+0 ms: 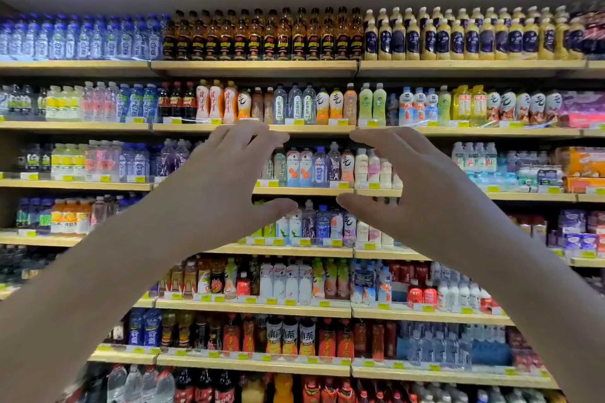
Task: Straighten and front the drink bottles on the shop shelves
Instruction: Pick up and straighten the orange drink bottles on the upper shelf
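Note:
Both of my hands are raised in front of the third shelf (304, 190) of a tall drinks display. My left hand (226, 180) has its fingers spread and slightly bent, holding nothing. My right hand (409, 183) mirrors it, fingers spread, thumb out, also holding nothing. Between the two hands stand pale blue and orange labelled bottles (299, 168), a clear blue-capped bottle (320, 167) and a white bottle with a black brush mark (347, 167). Neither hand touches a bottle. My forearms hide parts of the third and fourth rows.
Several wooden shelves run the full width, packed with bottles. Clear WAVE bottles (294, 106) stand on the second shelf just above my hands. Amber bottles (262, 38) and yellow juice bottles (458, 39) fill the top row. Yellow price tags line every shelf edge.

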Motion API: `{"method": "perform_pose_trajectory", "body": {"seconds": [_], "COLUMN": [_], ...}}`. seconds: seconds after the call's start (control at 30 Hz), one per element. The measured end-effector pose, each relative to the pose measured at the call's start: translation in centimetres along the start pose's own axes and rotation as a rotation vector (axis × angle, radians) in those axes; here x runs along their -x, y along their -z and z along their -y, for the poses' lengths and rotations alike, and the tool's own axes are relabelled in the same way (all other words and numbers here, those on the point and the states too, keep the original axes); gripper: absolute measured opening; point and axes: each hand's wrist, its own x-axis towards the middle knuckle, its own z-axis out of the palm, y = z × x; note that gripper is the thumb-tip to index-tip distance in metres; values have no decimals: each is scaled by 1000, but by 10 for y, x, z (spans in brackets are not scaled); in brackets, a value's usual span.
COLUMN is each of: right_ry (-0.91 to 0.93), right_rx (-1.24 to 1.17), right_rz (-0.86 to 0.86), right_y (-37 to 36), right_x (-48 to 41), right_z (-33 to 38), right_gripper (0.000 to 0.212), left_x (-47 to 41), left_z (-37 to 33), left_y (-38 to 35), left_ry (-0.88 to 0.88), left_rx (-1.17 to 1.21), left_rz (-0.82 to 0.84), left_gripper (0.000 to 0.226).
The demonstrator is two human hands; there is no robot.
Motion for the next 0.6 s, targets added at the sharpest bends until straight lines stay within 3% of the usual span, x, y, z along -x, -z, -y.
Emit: {"method": "perform_pose_trajectory", "body": {"seconds": [0.27, 0.6], "right_ry": [7, 21], "right_rx": [-53, -41], "right_rz": [-42, -87], "right_y": [-63, -181], "right_x": [-45, -151], "right_z": [-31, -28], "right_gripper": [75, 73], "left_x": [-35, -91], "left_z": [48, 182], "left_y": [-52, -124], "left_ry": [-24, -52], "left_rx": [-1, 9], "left_rz": [-4, 1], "left_gripper": [87, 90]}}
